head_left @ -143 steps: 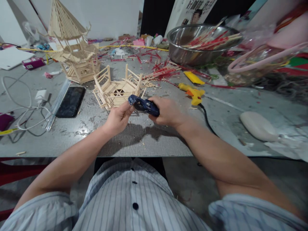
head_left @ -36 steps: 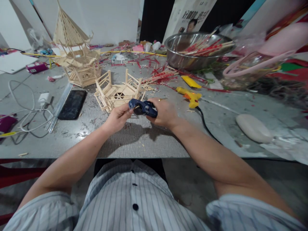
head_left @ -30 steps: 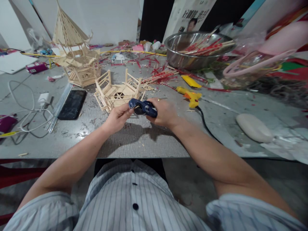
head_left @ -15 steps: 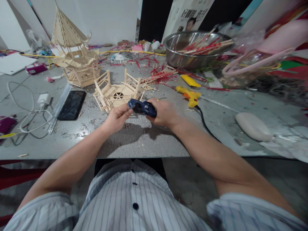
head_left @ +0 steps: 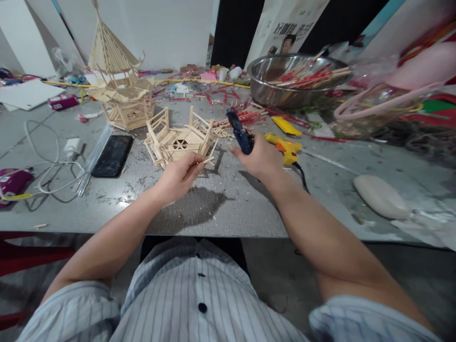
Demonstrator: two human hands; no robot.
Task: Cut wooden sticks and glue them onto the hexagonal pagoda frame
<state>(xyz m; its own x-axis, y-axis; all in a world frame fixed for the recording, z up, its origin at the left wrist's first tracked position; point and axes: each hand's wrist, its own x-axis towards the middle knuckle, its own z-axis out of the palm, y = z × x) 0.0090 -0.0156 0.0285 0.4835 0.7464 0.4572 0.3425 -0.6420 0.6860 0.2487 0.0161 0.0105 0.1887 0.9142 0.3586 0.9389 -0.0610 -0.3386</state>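
Observation:
My left hand (head_left: 180, 176) is closed, pinching a short wooden stick (head_left: 209, 160) whose pale end pokes out from the fingertips. Just behind it stands an open-topped wooden stick model (head_left: 178, 153) with railings, posts and a six-sided floor; the hand covers part of its near side. Raised to the right, my right hand (head_left: 261, 156) is wrapped round a dark blue hand tool (head_left: 239, 130), which looks like a cutter and points up and to the left. The tool is apart from the stick. Beyond my right hand lies a yellow glue gun (head_left: 288, 149) with a black cord.
A taller wooden stick pagoda (head_left: 123, 90) stands back left, a phone (head_left: 112, 156) in front of it. White cables (head_left: 53, 159) lie at left. A steel bowl (head_left: 263, 90) holds red-tipped sticks. Loose red sticks (head_left: 249, 115), a yellow strip (head_left: 286, 126) and a pale rounded object (head_left: 381, 195) lie rightward.
My hands have moved apart. The blue tool has come away from my left fingers, swung upright and shifted right; the short stick in my left hand now shows. The view has shifted slightly.

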